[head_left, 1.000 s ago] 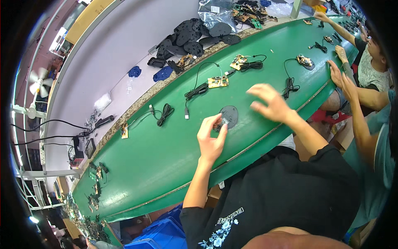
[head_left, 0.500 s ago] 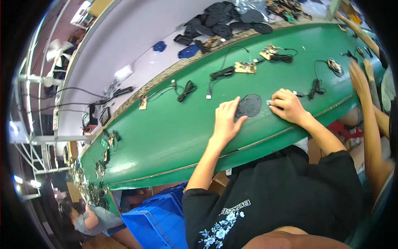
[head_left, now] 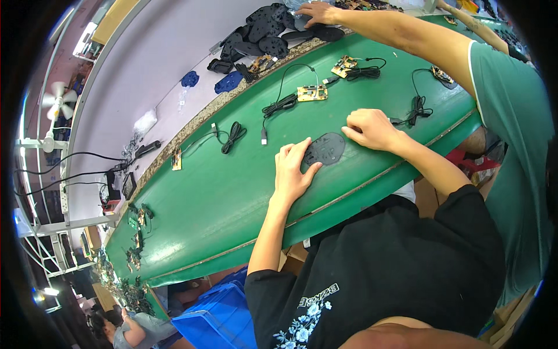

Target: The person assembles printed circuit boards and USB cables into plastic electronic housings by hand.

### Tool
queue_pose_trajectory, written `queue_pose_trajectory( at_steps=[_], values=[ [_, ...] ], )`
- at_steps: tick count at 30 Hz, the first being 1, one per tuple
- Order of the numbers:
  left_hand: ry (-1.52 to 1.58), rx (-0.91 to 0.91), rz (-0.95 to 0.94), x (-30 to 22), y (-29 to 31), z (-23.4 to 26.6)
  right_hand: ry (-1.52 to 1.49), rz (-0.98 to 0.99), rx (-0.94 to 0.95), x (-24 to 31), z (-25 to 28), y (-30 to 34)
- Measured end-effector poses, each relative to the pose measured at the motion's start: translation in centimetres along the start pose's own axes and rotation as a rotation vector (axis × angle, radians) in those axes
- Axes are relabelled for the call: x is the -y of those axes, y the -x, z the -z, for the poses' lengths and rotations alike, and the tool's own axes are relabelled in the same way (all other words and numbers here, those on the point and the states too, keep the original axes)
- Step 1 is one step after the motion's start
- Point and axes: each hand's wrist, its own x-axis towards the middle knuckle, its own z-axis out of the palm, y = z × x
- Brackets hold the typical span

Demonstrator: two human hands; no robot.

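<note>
A black oval plastic cover [head_left: 329, 149] lies on the green work surface in front of me. My left hand [head_left: 292, 173] grips its left edge, thumb along the near side and fingers along the far side. Just right of the cover is my right hand [head_left: 373, 130], with curled fingers and the thumb pressed towards the index finger. Whatever it pinches, if anything, is hidden. Beyond the cover sits a yellow circuit board [head_left: 312, 93] with a bundled black cable [head_left: 280, 105] and a USB plug [head_left: 264, 137].
Another circuit board [head_left: 344, 66] and a cable bundle [head_left: 233, 138] lie farther off. Black plastic covers [head_left: 273, 46] are heaped on the ledge, where a co-worker's arm [head_left: 401, 35] reaches across from the right. A blue crate [head_left: 218, 317] stands below the table's near edge.
A co-worker in a green shirt has leaned in from the right, reaching to the heap. The view has shifted. My right hand has come closer to the cover; the small pale piece at its fingertips no longer shows.
</note>
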Motion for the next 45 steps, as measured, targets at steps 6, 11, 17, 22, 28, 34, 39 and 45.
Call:
queue_pose_trajectory(
  at_steps=[6, 11, 17, 22, 28, 34, 39, 45],
  values=[
    [0.018, 0.009, 0.004, -0.1, -0.5, -0.3, -0.180, 0.393, -0.248, -3.7, -0.7, -0.6],
    [0.010, -0.062, 0.101, -1.0, -0.2, -1.4, -0.373, 0.127, -0.150, -3.9, 1.9, -0.5],
    [0.024, -0.061, 0.092, -1.0, -0.2, -1.6, -0.252, 0.122, -0.296, -6.9, 1.3, -1.0],
    [0.055, -0.036, 0.108, -0.9, -0.7, -1.5, -0.207, 0.129, -0.344, -6.8, 1.5, -0.8],
    [0.039, -0.033, 0.085, -0.9, -1.1, -1.7, -0.171, 0.234, -0.290, -6.9, 0.8, -0.8],
    [0.025, -0.033, 0.077, -1.0, -1.2, -1.9, -0.137, 0.344, -0.282, -4.6, 1.2, -0.5],
    [0.016, -0.038, 0.086, -1.3, -1.2, -2.1, -0.046, 0.491, -0.226, -5.6, 1.7, 0.6],
    [0.015, -0.038, 0.077, -1.4, -1.3, -2.3, 0.010, 0.494, -0.173, -4.8, 2.0, 1.5]
  ],
)
